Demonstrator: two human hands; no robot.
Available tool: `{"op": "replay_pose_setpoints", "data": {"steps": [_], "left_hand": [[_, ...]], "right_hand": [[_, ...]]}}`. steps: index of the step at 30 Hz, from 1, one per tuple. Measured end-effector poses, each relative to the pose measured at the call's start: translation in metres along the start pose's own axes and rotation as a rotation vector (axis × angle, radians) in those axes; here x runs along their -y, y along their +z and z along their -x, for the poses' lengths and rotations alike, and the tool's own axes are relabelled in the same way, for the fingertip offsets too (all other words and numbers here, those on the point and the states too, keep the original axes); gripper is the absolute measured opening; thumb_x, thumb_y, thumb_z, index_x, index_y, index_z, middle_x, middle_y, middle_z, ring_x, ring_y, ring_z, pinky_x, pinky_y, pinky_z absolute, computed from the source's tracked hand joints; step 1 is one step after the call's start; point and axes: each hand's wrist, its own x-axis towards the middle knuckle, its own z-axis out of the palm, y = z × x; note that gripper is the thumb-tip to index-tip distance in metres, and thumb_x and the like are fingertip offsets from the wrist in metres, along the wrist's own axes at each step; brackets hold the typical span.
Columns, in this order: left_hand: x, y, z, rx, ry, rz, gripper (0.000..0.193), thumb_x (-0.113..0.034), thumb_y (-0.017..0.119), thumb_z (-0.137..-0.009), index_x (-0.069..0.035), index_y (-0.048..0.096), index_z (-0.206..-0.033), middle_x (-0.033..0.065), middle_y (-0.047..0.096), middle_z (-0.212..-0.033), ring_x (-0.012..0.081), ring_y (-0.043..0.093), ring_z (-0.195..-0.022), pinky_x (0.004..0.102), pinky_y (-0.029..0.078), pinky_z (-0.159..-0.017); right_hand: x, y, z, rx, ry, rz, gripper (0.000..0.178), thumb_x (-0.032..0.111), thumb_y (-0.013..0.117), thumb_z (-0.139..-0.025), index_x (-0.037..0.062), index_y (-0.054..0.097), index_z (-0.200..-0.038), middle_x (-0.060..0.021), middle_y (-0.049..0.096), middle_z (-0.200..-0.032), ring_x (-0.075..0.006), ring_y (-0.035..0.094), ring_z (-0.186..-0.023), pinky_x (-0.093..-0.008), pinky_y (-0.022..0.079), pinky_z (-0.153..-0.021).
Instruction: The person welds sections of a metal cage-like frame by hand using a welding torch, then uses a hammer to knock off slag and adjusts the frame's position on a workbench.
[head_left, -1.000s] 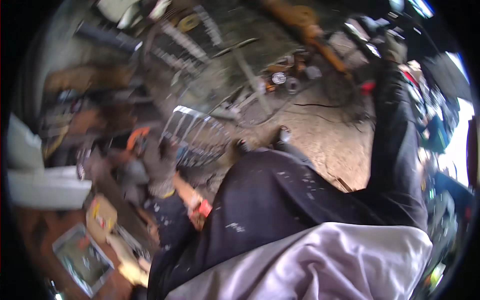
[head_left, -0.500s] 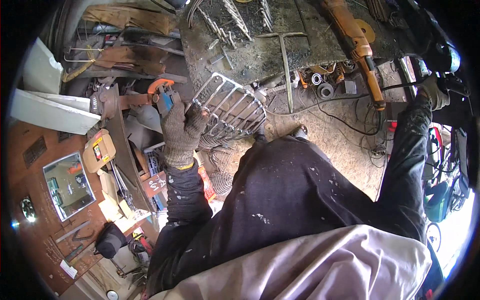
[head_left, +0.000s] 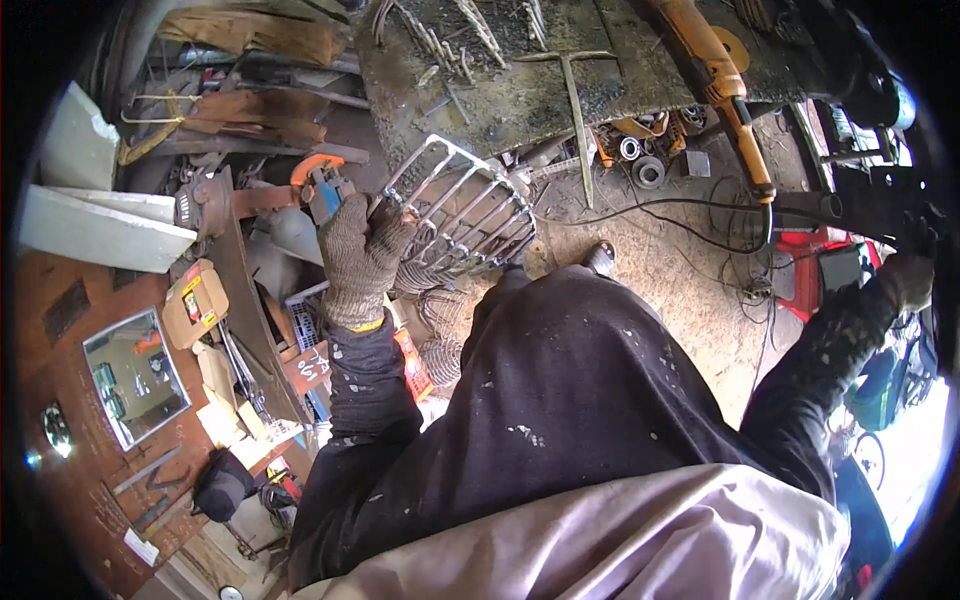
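Note:
My left hand [head_left: 360, 250], in a grey knit glove, grips the rim of a welded metal wire basket [head_left: 470, 215] and holds it tilted above the dirt floor. My right hand [head_left: 908, 278], also gloved, is stretched far to the right and rests against a dark metal frame [head_left: 890, 195]; its fingers are too small and shadowed to judge. A steel cross piece [head_left: 575, 95] lies on the rusty work plate [head_left: 500, 80] just beyond the basket. An orange angle grinder [head_left: 715, 75] lies on that plate to the right.
More wire baskets [head_left: 440, 335] are stacked under the held one. A cluttered shelf with a mirror [head_left: 135, 375], boxes and tools fills the left side. A black cable [head_left: 690, 215] snakes across the dirt floor. A red crate [head_left: 820, 270] stands at right.
The view has swung and steadied. My left hand has lifted the wire basket up and rightward toward the work plate, and my right arm has stayed stretched out to the right.

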Motion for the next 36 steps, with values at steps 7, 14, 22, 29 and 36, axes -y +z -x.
{"op": "replay_pose_setpoints", "data": {"steps": [7, 14, 22, 29, 36], "left_hand": [[0.056, 0.009, -0.012, 0.095, 0.144, -0.032, 0.039, -0.039, 0.077, -0.079, -0.004, 0.059, -0.084, 0.0043, 0.060, -0.071, 0.0193, 0.056, -0.063, 0.0321, 0.044, -0.058], [0.120, 0.025, -0.025, 0.052, 0.214, 0.039, 0.059, -0.064, 0.072, -0.075, -0.008, 0.054, -0.071, 0.0055, 0.052, -0.058, 0.0204, 0.053, -0.054, 0.0349, 0.044, -0.053], [0.187, 0.048, -0.028, 0.157, 0.238, 0.122, 0.056, -0.062, 0.071, -0.076, -0.008, 0.056, -0.078, 0.0041, 0.055, -0.063, 0.0191, 0.053, -0.057, 0.0357, 0.045, -0.056], [0.184, 0.044, -0.035, 0.269, 0.289, 0.188, 0.055, -0.062, 0.070, -0.078, -0.008, 0.057, -0.078, 0.0074, 0.056, -0.063, 0.0246, 0.055, -0.057, 0.0378, 0.046, -0.056], [0.174, 0.041, -0.031, 0.230, 0.264, 0.226, 0.048, -0.053, 0.073, -0.079, -0.007, 0.062, -0.081, 0.0077, 0.061, -0.066, 0.0256, 0.060, -0.060, 0.0369, 0.047, -0.055]], "right_hand": [[0.156, -0.018, 0.201, -0.076, 0.091, -0.251, 0.030, 0.011, 0.060, -0.091, 0.0044, 0.061, -0.120, -0.0148, 0.069, -0.095, -0.0228, 0.068, -0.081, -0.0318, 0.055, -0.071], [0.235, -0.015, 0.348, 0.162, 0.289, -0.156, 0.054, -0.001, 0.059, -0.085, 0.0033, 0.044, -0.137, -0.0098, 0.063, -0.095, -0.0114, 0.062, -0.064, -0.0197, 0.045, -0.044], [0.246, -0.006, 0.458, 0.363, 0.432, -0.111, 0.051, 0.003, 0.073, -0.079, 0.0042, 0.049, -0.125, -0.0065, 0.064, -0.095, -0.0150, 0.062, -0.073, -0.0284, 0.051, -0.059], [0.278, 0.012, 0.485, 0.552, 0.445, -0.041, 0.062, 0.019, 0.080, -0.080, -0.0010, 0.047, -0.129, -0.0017, 0.061, -0.100, -0.0115, 0.060, -0.087, -0.0256, 0.050, -0.076], [0.284, 0.033, 0.492, 0.654, 0.990, -0.462, 0.046, 0.010, 0.072, -0.081, -0.0014, 0.054, -0.122, -0.0055, 0.060, -0.097, -0.0129, 0.060, -0.083, -0.0312, 0.054, -0.072]]}}
